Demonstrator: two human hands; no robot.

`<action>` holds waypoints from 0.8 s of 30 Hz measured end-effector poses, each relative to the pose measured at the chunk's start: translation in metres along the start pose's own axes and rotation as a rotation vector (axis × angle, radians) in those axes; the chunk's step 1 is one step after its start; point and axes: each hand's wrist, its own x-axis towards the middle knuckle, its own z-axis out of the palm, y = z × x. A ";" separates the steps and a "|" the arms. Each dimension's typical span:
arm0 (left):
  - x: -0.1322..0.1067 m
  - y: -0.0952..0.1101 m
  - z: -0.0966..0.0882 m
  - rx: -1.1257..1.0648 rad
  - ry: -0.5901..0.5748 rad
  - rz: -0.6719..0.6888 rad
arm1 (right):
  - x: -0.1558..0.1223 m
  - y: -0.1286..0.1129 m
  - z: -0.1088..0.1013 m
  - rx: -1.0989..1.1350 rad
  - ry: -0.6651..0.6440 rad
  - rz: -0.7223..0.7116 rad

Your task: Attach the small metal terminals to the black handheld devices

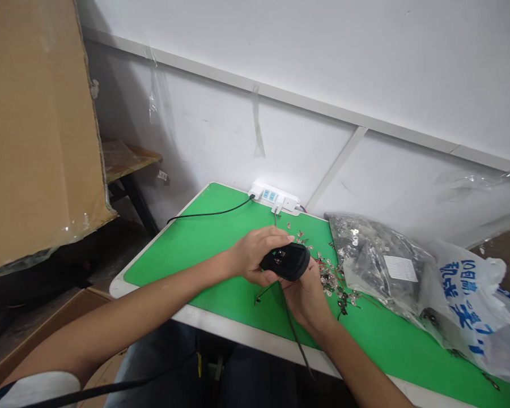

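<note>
Head view: hands [255, 255] around corded mouse [285, 262]

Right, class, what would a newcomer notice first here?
The bright green mat comes first, with the left hand and right hand at its centre holding a black computer mouse. Right of them lies a scatter of small metal pieces, then a plastic bag. A cardboard box looms at left.

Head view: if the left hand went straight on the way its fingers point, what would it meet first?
The black corded device, which the left hand is touching; past it, probably the scattered metal terminals, though depth is hard to judge.
</note>
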 end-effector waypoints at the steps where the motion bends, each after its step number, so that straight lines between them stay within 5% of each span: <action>1: -0.001 0.000 0.001 -0.006 0.015 -0.007 | 0.000 -0.001 0.001 0.002 -0.005 0.012; 10: -0.004 0.000 0.006 -0.067 0.101 -0.053 | 0.004 -0.010 -0.001 0.006 -0.114 0.130; 24: 0.005 0.002 -0.001 -0.012 0.060 -0.054 | 0.006 -0.013 -0.005 -0.116 -0.104 0.057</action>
